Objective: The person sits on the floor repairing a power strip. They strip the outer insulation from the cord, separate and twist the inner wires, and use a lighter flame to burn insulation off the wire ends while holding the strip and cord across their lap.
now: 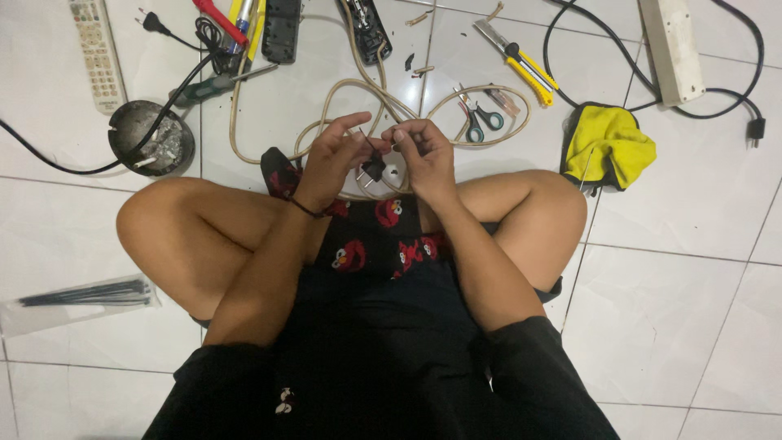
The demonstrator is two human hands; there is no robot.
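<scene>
Crossed bare legs (pixel 204 236) frame both hands above the lap: left hand (pixel 330 159) and right hand (pixel 425 155) pinch a black 2-pin plug (pixel 374 169) between them. Beyond, beige cable (pixel 342 102) loops past scissors (pixel 481 121).

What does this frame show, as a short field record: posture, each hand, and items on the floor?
Posture: seated cross-legged on white tile floor
Left hand: pinching a black plug
Right hand: fingertips on the wire at the plug
Cable: beige cord looped ahead of the knees
Floor left: remote control, ashtray, bag of cable ties
Floor right: scissors, yellow utility knife, yellow cloth, white power strip
</scene>
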